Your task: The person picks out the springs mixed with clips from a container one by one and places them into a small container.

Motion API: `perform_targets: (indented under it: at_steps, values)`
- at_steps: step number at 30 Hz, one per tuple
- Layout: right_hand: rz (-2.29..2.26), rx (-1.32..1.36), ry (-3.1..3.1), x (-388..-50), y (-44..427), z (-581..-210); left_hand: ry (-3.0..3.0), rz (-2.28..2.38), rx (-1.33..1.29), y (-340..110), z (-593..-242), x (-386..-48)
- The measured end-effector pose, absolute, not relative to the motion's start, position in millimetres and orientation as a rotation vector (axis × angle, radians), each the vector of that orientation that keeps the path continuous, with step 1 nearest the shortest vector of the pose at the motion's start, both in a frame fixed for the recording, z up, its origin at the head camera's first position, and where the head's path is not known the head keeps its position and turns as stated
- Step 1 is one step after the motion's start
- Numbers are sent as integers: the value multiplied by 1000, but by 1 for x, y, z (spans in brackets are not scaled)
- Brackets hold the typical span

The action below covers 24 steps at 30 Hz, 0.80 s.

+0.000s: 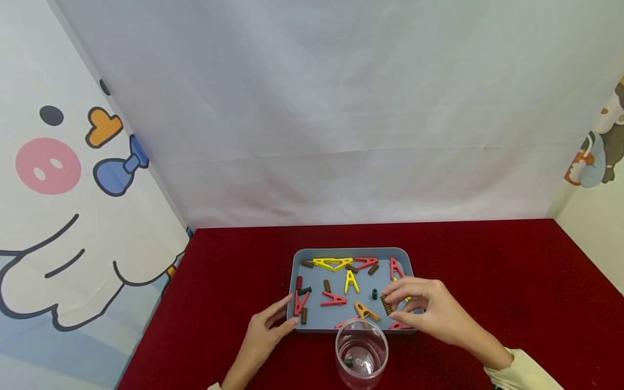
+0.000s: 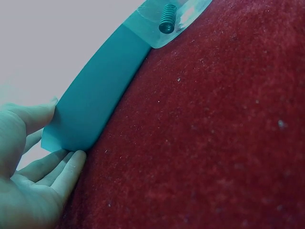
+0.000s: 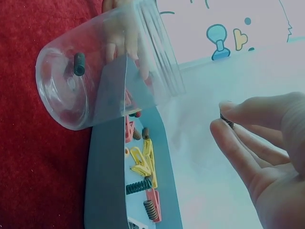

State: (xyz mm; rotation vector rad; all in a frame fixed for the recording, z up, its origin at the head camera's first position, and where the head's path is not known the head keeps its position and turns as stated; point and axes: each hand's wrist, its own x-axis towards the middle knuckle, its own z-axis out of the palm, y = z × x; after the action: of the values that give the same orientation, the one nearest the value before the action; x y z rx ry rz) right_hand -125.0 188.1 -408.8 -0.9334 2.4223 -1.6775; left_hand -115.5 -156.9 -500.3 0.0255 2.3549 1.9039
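At the near-left corner of a blue-grey tray [image 1: 317,325], my left hand [image 1: 262,335] grips the wall; the left wrist view has the thumb at the rim and fingers at the lower edge. My right hand [image 1: 434,310], over the tray's right side, pinches a small brown spring [image 1: 387,305] between thumb and finger. The right wrist view shows only part of that spring [image 3: 228,121] between the fingertips. In front of the tray stands a clear cup [image 1: 362,346] with a dark green spring [image 3: 79,64] inside.
The tray holds several red and yellow clips [image 1: 351,281], an orange clip [image 1: 365,311], and brown and dark green springs [image 1: 304,291]. The cup overlaps the tray's near edge in the head view. Around them lies a dark red tablecloth [image 1: 234,271], with a white curtain [image 1: 341,135] behind.
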Motion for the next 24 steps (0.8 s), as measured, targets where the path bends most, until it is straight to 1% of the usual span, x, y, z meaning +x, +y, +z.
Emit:
perform_targets:
  at_steps: [10,19,24]
  values:
    - [-1699,-947,2377,-120,186,-405,2355,1934,18,-156,-499,-115]
    - [-1738,-1064,2331,-115,181,-402,2350,1917,-4,-157,-500,-115]
    - [-1740,-1070,2330,-111,179,-400,2367,1907,13,-157,-500,-114]
